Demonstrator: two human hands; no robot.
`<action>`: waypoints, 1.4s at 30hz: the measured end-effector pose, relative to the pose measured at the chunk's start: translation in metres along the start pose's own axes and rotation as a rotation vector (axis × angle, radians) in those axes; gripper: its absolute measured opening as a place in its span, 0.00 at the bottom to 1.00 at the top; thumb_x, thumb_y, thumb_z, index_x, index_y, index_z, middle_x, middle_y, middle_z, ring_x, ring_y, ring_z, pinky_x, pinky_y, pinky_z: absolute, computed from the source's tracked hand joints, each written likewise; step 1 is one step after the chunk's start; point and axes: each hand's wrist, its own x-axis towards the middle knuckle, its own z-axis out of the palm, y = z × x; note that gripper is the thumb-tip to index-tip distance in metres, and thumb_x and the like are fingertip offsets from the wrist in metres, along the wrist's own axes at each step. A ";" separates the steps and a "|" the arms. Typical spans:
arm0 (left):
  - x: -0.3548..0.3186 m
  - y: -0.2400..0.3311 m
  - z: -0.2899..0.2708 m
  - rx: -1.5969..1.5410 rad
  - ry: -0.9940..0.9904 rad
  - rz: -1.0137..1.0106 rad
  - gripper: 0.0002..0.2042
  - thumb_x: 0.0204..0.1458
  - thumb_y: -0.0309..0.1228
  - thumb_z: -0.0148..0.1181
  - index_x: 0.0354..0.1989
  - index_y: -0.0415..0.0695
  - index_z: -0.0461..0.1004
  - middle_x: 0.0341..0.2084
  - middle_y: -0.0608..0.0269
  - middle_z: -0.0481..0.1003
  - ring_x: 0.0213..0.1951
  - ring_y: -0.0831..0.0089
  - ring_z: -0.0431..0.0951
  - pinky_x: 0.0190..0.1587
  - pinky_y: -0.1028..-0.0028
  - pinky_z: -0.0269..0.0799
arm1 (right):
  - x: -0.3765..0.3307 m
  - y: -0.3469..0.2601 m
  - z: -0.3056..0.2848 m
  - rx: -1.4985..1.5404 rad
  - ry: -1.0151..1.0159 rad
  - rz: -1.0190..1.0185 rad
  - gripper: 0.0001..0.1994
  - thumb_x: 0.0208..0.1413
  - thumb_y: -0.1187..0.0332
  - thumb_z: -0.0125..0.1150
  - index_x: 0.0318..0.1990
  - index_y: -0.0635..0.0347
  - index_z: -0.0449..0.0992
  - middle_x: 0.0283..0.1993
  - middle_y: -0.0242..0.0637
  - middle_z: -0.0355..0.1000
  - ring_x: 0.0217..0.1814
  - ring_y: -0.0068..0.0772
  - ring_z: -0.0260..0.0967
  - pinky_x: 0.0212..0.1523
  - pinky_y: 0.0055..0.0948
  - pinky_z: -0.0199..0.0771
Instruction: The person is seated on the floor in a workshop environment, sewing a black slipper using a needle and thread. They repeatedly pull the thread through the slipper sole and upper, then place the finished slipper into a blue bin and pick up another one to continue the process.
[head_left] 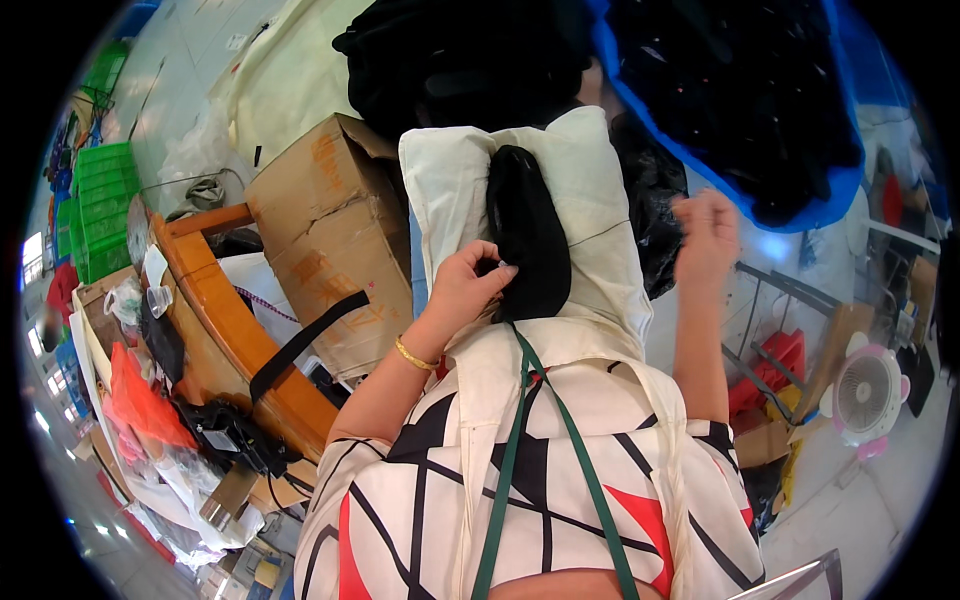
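Observation:
A long black cloth piece (535,235), rounded at its ends and much like a sock, lies on a cream cloth pad (610,285) over my lap. My left hand (468,282) pinches its left edge between thumb and fingers. From its right side a thin dark line, which looks like a thread, runs up and right across the pad. My right hand (708,232) is raised at the right, apart from the cloth, with its fingers closed together. It is slightly blurred, and whatever it may hold is too small to make out.
Beyond the pad sits a black cloth heap (460,70), beside a large blue bag (850,190) of black pieces. At left are a cardboard box (325,225), a wooden bench (235,300) with a black strap, and green crates (103,205). A fan (866,393) stands at right.

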 end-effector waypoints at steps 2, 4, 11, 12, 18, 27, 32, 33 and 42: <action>-0.004 0.003 0.001 -0.228 -0.006 -0.120 0.07 0.57 0.28 0.64 0.40 0.41 0.75 0.31 0.67 0.77 0.29 0.82 0.75 0.28 0.82 0.71 | -0.025 0.004 0.022 0.070 -0.240 0.248 0.05 0.65 0.71 0.55 0.45 0.60 0.74 0.29 0.31 0.72 0.27 0.21 0.67 0.29 0.20 0.69; -0.006 0.005 0.003 -0.486 -0.040 -0.216 0.06 0.59 0.29 0.62 0.41 0.42 0.75 0.31 0.65 0.77 0.28 0.81 0.75 0.25 0.82 0.71 | -0.051 -0.005 0.040 -0.051 -0.465 0.459 0.04 0.64 0.71 0.58 0.43 0.59 0.76 0.26 0.26 0.69 0.21 0.13 0.61 0.22 0.17 0.62; -0.003 -0.006 0.002 -0.753 -0.075 -0.276 0.06 0.61 0.29 0.59 0.43 0.41 0.75 0.32 0.62 0.78 0.27 0.79 0.75 0.25 0.83 0.71 | -0.087 -0.018 0.076 -0.534 -0.877 0.246 0.05 0.61 0.68 0.60 0.42 0.57 0.76 0.23 0.40 0.69 0.22 0.32 0.68 0.26 0.29 0.68; -0.003 -0.006 0.002 -0.755 -0.082 -0.276 0.06 0.62 0.29 0.59 0.43 0.41 0.75 0.32 0.62 0.78 0.27 0.79 0.76 0.25 0.82 0.71 | -0.089 -0.016 0.076 -0.566 -0.871 0.208 0.05 0.61 0.69 0.59 0.42 0.57 0.77 0.24 0.41 0.70 0.23 0.37 0.70 0.26 0.31 0.69; -0.002 -0.010 0.001 -0.784 -0.116 -0.254 0.06 0.62 0.29 0.59 0.43 0.41 0.75 0.31 0.62 0.78 0.27 0.78 0.76 0.26 0.82 0.72 | -0.089 -0.013 0.078 -0.623 -0.876 0.032 0.07 0.58 0.71 0.59 0.43 0.57 0.78 0.29 0.46 0.75 0.28 0.48 0.74 0.30 0.37 0.73; -0.002 -0.010 0.001 -0.796 -0.119 -0.266 0.05 0.62 0.29 0.58 0.42 0.42 0.75 0.31 0.61 0.79 0.27 0.78 0.76 0.27 0.82 0.72 | -0.089 -0.012 0.079 -0.623 -0.878 0.030 0.07 0.58 0.70 0.58 0.42 0.57 0.78 0.28 0.47 0.75 0.28 0.48 0.74 0.30 0.37 0.73; -0.002 -0.012 0.001 -0.795 -0.119 -0.263 0.05 0.62 0.29 0.58 0.42 0.42 0.75 0.32 0.61 0.79 0.27 0.78 0.76 0.26 0.82 0.73 | -0.089 -0.011 0.079 -0.629 -0.883 0.016 0.07 0.58 0.71 0.58 0.42 0.57 0.78 0.28 0.47 0.74 0.28 0.49 0.74 0.30 0.37 0.73; -0.002 -0.012 0.002 -0.788 -0.114 -0.262 0.05 0.62 0.29 0.59 0.42 0.42 0.75 0.32 0.61 0.79 0.28 0.78 0.76 0.26 0.82 0.73 | -0.089 -0.012 0.080 -0.627 -0.884 0.023 0.07 0.57 0.71 0.58 0.42 0.57 0.78 0.28 0.47 0.74 0.28 0.50 0.74 0.30 0.38 0.73; -0.008 -0.009 0.011 -0.740 -0.045 -0.176 0.06 0.59 0.28 0.62 0.42 0.42 0.77 0.32 0.65 0.79 0.29 0.81 0.77 0.28 0.82 0.74 | -0.089 -0.015 0.079 -0.490 -0.885 0.461 0.06 0.63 0.72 0.56 0.44 0.60 0.76 0.20 0.33 0.68 0.22 0.19 0.66 0.24 0.24 0.67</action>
